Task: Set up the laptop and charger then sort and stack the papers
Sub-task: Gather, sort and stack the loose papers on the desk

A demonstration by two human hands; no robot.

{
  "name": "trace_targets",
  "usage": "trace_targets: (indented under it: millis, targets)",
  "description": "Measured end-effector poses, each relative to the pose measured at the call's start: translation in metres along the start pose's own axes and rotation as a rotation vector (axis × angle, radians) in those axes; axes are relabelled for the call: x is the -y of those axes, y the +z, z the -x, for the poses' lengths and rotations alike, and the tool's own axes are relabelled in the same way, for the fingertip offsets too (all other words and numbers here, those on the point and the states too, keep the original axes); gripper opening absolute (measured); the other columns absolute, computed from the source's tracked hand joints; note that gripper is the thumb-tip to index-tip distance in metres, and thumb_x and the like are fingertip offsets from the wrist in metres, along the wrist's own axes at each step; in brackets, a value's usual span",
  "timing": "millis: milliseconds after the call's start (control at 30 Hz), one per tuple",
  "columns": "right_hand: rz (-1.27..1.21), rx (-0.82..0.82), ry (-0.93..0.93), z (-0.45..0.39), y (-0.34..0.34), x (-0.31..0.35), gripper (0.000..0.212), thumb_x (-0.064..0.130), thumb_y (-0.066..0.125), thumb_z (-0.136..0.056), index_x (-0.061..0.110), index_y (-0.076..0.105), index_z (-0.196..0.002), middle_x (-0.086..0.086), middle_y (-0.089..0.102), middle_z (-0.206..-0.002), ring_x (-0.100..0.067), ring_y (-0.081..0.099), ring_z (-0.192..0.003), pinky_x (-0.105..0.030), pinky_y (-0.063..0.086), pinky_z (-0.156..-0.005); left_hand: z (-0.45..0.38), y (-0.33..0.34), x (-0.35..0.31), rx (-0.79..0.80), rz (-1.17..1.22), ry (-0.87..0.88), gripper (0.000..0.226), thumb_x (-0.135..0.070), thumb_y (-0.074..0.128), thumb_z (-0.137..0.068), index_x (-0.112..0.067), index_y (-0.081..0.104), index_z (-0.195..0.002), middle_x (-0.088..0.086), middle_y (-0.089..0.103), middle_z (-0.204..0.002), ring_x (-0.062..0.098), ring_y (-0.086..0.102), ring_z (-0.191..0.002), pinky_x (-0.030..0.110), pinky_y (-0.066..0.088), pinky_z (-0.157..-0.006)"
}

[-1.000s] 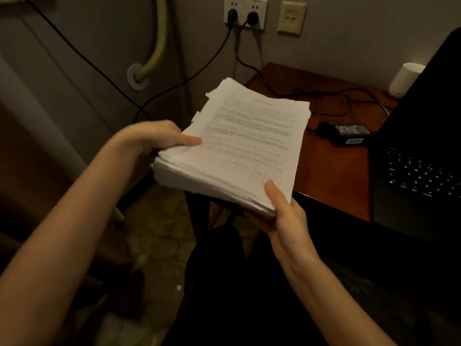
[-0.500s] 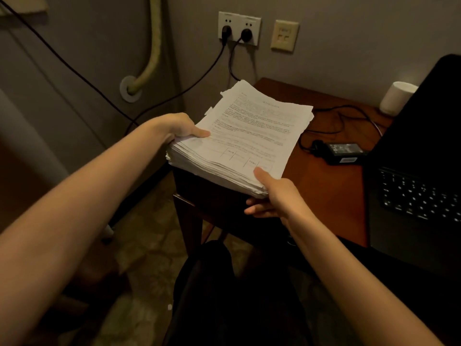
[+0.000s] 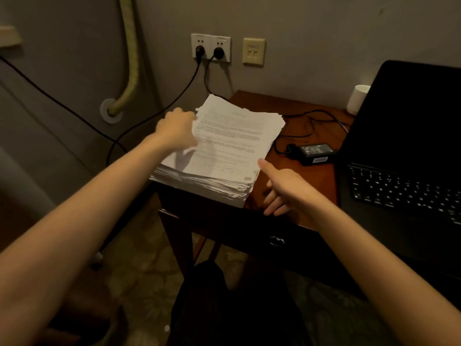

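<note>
A thick stack of printed papers point(image 3: 232, 143) lies on the left end of the wooden desk point(image 3: 306, 178), its near-left corner over the desk edge. My left hand point(image 3: 178, 129) rests against the stack's left side, blurred, fingers at the paper edge. My right hand point(image 3: 284, 188) hovers just right of the stack's near corner, fingers loose, thumb pointing at the paper, holding nothing. An open black laptop point(image 3: 409, 171) stands on the right. The black charger brick point(image 3: 315, 153) lies between stack and laptop, its cable point(image 3: 309, 121) looping behind.
Two black plugs sit in the wall socket point(image 3: 210, 48) above the desk. A white cup point(image 3: 358, 98) stands at the back beside the laptop lid. A pale hose point(image 3: 131, 56) runs down the wall at left. My dark-clothed lap point(image 3: 224, 308) is below the desk.
The paper stack went from held in the air to lying on the desk. Both hands have let go of it; the right one pulled back to the right.
</note>
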State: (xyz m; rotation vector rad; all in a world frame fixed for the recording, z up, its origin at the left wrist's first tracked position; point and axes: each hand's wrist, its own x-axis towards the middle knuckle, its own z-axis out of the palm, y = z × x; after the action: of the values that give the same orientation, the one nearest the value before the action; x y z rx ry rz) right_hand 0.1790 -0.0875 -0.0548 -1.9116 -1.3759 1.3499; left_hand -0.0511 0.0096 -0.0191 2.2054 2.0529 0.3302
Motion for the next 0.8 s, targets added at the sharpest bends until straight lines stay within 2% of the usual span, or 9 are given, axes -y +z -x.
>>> trace_targets:
  millis: [67, 133, 200, 267, 367, 433, 533, 667, 800]
  targets:
    - [-0.019, 0.007, 0.006, -0.008, -0.016, 0.002, 0.066, 0.058, 0.037, -0.094, -0.002, 0.046, -0.121, -0.017, 0.068, -0.074, -0.024, 0.068, -0.054, -0.025, 0.05, -0.047, -0.003, 0.008, -0.018, -0.054, 0.128, 0.157, 0.057, -0.028, 0.066, -0.087, -0.017, 0.044, -0.139, 0.01, 0.039, -0.143, 0.028, 0.042, -0.127, 0.041, 0.038, -0.104]
    - [-0.079, 0.007, -0.003, -0.02, -0.026, 0.005, 0.056, 0.046, 0.044, -0.096, -0.003, 0.045, -0.123, -0.016, 0.066, -0.072, -0.023, 0.066, -0.054, -0.026, 0.053, -0.048, -0.011, 0.02, -0.037, -0.023, 0.167, 0.241, 0.059, -0.041, 0.059, -0.091, -0.019, 0.04, -0.142, 0.006, 0.038, -0.147, 0.024, 0.037, -0.133, 0.041, 0.033, -0.108]
    - [-0.146, -0.026, -0.036, -0.038, -0.03, 0.007, 0.057, 0.04, 0.048, -0.097, -0.002, 0.038, -0.134, -0.016, 0.062, -0.086, -0.022, 0.065, -0.068, -0.032, 0.057, -0.055, -0.023, 0.035, -0.052, 0.034, 0.11, 0.243, 0.07, -0.057, 0.047, -0.091, -0.02, 0.027, -0.149, 0.006, 0.028, -0.154, 0.026, 0.027, -0.14, 0.046, 0.024, -0.114]
    - [-0.143, -0.114, -0.106, -0.063, -0.031, 0.007, 0.062, 0.041, 0.048, -0.096, 0.003, 0.031, -0.142, -0.012, 0.057, -0.109, -0.022, 0.061, -0.093, -0.04, 0.057, -0.079, -0.034, 0.051, -0.06, 0.09, 0.001, 0.244, 0.079, -0.068, 0.034, -0.089, -0.025, 0.013, -0.152, 0.006, 0.013, -0.16, 0.028, 0.014, -0.146, 0.051, 0.012, -0.117]
    - [-0.172, -0.161, -0.229, -0.095, -0.03, 0.011, 0.069, 0.044, 0.043, -0.097, 0.014, 0.012, -0.152, -0.003, 0.032, -0.15, -0.026, 0.036, -0.135, -0.042, 0.034, -0.11, -0.043, 0.07, -0.059, 0.188, -0.117, 0.269, 0.083, -0.076, 0.022, -0.085, -0.033, 0.002, -0.152, 0.001, -0.002, -0.161, 0.024, -0.001, -0.148, 0.051, -0.002, -0.118]
    - [-0.262, -0.119, -0.327, -0.11, -0.026, 0.015, 0.066, 0.039, 0.037, -0.101, 0.017, 0.004, -0.153, 0.002, 0.024, -0.154, -0.022, 0.027, -0.141, -0.036, 0.03, -0.112, -0.045, 0.076, -0.058, 0.21, -0.131, 0.295, 0.084, -0.079, 0.019, -0.082, -0.036, 0.0, -0.151, -0.002, -0.005, -0.161, 0.021, -0.005, -0.148, 0.05, -0.005, -0.118]
    - [-0.29, -0.132, -0.469, -0.126, -0.01, 0.014, 0.067, 0.027, 0.039, -0.101, 0.015, -0.003, -0.151, 0.006, 0.03, -0.147, -0.013, 0.034, -0.135, -0.025, 0.036, -0.107, -0.045, 0.081, -0.056, 0.191, -0.132, 0.309, 0.082, -0.078, 0.018, -0.082, -0.038, -0.001, -0.151, -0.004, -0.007, -0.161, 0.018, -0.008, -0.147, 0.048, -0.007, -0.118]
    - [-0.246, -0.199, -0.418, -0.15, 0.002, 0.004, 0.091, 0.053, 0.044, -0.082, 0.021, -0.005, -0.151, 0.002, 0.026, -0.154, -0.019, 0.034, -0.137, -0.045, 0.034, -0.11, -0.049, 0.09, -0.051, 0.165, -0.126, 0.298, 0.07, -0.068, 0.015, -0.091, -0.038, -0.003, -0.151, -0.006, -0.009, -0.16, 0.016, -0.011, -0.147, 0.044, -0.01, -0.118]
    - [-0.257, -0.177, -0.389, -0.13, -0.014, 0.017, 0.063, 0.019, 0.051, -0.094, 0.02, 0.02, -0.149, 0.003, 0.044, -0.143, -0.015, 0.046, -0.127, -0.035, 0.042, -0.101, -0.046, 0.078, -0.057, 0.235, -0.07, 0.284, 0.062, -0.058, 0.019, -0.097, -0.035, 0.002, -0.152, -0.004, -0.006, -0.161, 0.017, -0.009, -0.147, 0.045, -0.01, -0.118]
